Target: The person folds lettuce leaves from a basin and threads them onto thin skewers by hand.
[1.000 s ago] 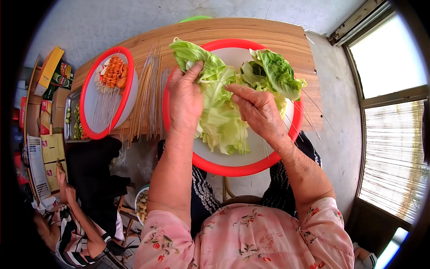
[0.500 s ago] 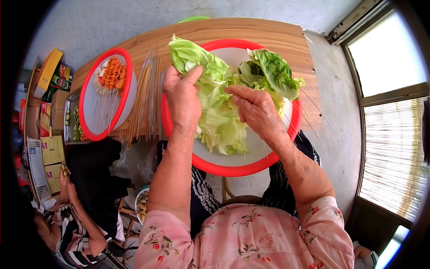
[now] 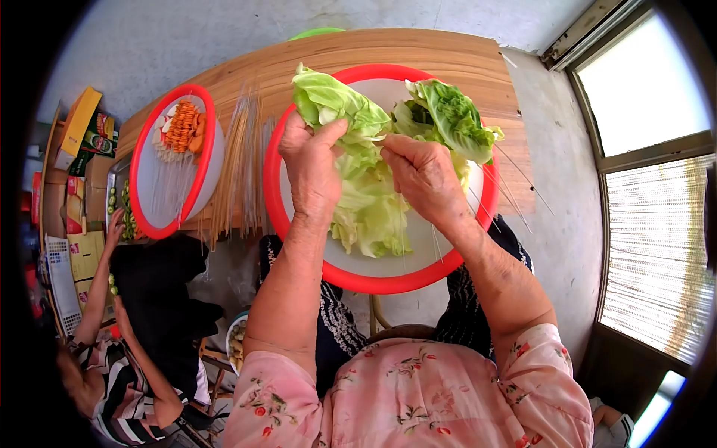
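Folded pale green lettuce [image 3: 328, 99] is held by my left hand [image 3: 310, 168], its fingers closed round the lower edge above the left of the basin. My right hand [image 3: 426, 175] is pinched at the lettuce's right end; the skewer it held earlier is hardly visible now. Under both hands, loose pale leaves [image 3: 370, 220] lie in the large white basin with a red rim [image 3: 381, 284]. Darker green lettuce [image 3: 452, 119] rests at the basin's upper right, with several thin skewers [image 3: 515, 190] sticking out over the rim.
Bamboo skewers [image 3: 237, 164] lie on the wooden table [image 3: 269, 67], left of the basin. A red-rimmed oval basin [image 3: 203, 172] holds skewered orange and white pieces. At the lower left, a person in a striped top [image 3: 123, 381] reaches toward a tray of green pieces [image 3: 127, 209].
The lettuce and my left hand have shifted slightly right, bringing my hands closer together. The other person's hands have parted, one reaching up to the tray.
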A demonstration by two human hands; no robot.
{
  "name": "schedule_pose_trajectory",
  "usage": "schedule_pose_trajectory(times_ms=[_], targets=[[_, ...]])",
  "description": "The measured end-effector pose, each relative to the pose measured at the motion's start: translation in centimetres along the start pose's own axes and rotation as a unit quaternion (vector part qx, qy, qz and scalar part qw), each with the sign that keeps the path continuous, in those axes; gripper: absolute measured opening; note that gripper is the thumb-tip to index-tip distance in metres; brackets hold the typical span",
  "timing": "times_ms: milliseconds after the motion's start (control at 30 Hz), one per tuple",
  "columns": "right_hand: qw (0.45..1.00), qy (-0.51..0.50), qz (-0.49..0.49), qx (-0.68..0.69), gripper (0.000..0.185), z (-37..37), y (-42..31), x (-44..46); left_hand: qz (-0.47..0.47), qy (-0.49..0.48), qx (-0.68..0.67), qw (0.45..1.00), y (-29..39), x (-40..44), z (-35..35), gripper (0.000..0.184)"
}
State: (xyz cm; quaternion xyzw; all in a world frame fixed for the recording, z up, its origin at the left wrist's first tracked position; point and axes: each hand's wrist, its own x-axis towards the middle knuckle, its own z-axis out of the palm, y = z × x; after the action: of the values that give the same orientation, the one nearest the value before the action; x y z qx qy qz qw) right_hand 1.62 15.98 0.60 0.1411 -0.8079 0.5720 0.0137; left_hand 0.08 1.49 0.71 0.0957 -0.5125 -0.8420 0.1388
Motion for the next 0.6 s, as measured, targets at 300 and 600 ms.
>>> schedule_pose_trajectory(times_ms=[300,600], targets=[[0.998,-0.009,-0.055,-0.043,0.012,0.3,0.1,-0.7,0.001,0.080,-0.054,0.995,0.8,1.6,-1.7,0.019],[0.999,0.013,-0.044,-0.001,0.009,0.5,0.3,-0.8,-0.115,0.074,-0.143,0.980,0.2,2.7,-3.4,0.018]])
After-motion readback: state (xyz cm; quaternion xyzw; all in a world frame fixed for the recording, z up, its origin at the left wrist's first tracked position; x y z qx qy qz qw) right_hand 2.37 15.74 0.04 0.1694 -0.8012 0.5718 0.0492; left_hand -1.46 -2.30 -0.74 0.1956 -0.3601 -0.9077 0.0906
